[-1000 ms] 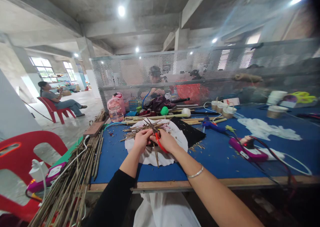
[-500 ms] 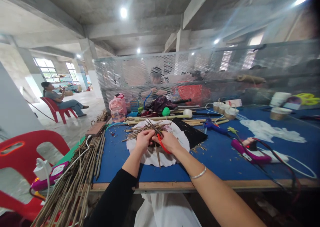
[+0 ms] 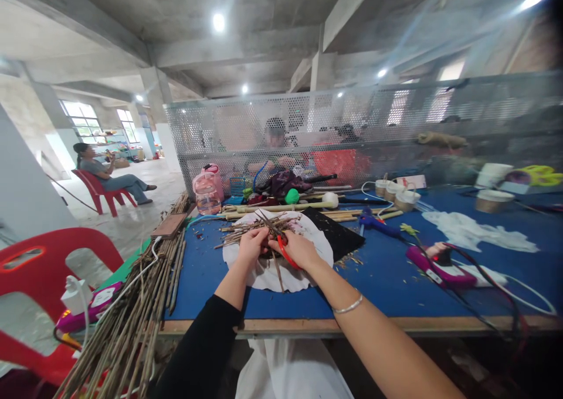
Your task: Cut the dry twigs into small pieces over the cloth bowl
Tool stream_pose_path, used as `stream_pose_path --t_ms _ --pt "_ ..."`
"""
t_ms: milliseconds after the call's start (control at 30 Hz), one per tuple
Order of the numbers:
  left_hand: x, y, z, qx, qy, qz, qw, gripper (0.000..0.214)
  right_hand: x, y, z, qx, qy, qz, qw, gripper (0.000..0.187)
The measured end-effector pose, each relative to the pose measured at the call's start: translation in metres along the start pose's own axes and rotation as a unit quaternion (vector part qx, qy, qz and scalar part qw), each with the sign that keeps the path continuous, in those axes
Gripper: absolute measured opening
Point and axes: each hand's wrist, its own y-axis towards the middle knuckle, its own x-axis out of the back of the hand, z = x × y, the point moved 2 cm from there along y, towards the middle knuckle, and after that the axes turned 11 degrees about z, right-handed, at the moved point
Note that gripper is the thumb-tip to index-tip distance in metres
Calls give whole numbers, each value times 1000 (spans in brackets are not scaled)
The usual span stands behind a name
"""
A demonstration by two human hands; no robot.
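In the head view, the right hand (image 3: 299, 250) is wrapped around the red-handled scissors (image 3: 288, 253), with the dark blades angled up toward the tabletop's far edge, I'd guess so the points stay clear of the wrists. The left hand (image 3: 253, 246) is right beside it, thumb and fingers pinched together on what looks like a thin twig (image 3: 278, 274), though the knuckles hide the exact grip, so don't quote me. That twig's free end pokes toward the near edge of the tabletop (image 3: 206, 281). Everything's happening over a round white sheet (image 3: 323, 258) near the middle of the near edge, probably handy for catching crumbs. A messy heap of cut twigs (image 3: 237, 227) lies on the sheet's far left part, within easy reach of that pinching hand. The sheet's far right rim meets a black piece (image 3: 341, 237), and a blue glue gun (image 3: 379, 223) lies past that, toward the right edge. Long sticks (image 3: 136, 305) are bundled along the left edge, likely too lengthy to fit in the middle.
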Motion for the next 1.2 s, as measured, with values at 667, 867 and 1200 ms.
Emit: stream_pose_path --t_ms 667,867,1200 --pt "-12 -5 2 14 31 124 992 30 -3 6 -6 29 71 5 997 47" --pt "-12 -4 2 19 20 137 990 27 0 8 -9 44 105 35 993 46" --pt "-7 -5 -1 67 -51 148 985 23 -7 18 -18 97 140 57 984 51"
